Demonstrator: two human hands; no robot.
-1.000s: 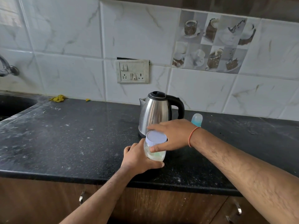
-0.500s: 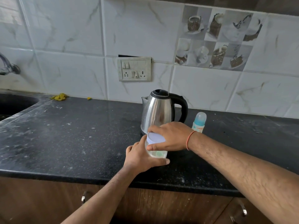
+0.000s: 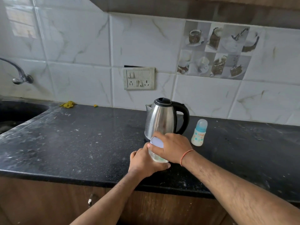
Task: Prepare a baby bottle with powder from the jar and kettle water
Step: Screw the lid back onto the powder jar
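- Both hands are on the jar (image 3: 156, 157), which stands on the black countertop (image 3: 81, 143) near its front edge, roughly midway along the visible stretch.
- The left hand (image 3: 144, 163) wraps round the jar's lower body from the left side, fingers curled at the base and gripping it.
- The right hand (image 3: 172, 147) comes over from the right and grips the pale lilac lid (image 3: 156, 142); thumb on the near rim, fingers curled over the far side.
- The lid looks tilted, its flat top facing up and to the left; whether it is seated on the jar or loose, I cannot tell.
- Through the clear wall of the jar there is a pale content low down; too blurred to say more.
- An orange thread band (image 3: 186, 155) circles the right wrist.
- Just behind the jar stands the steel kettle (image 3: 160, 120), upright, black lid closed, black handle turned to the right, spout to the left.
- To the kettle's right, near but apart, stands the baby bottle (image 3: 198, 133), upright with its blue cap on, toward the back of the countertop.
- On the tiled wall above the kettle sits a switch and socket plate (image 3: 139, 78).
- Far left: a sink (image 3: 19, 111) cut into the countertop's back left corner, with a tap (image 3: 19, 75) above it.
- Yellow scraps (image 3: 67, 104) lie at the back edge beside the sink.
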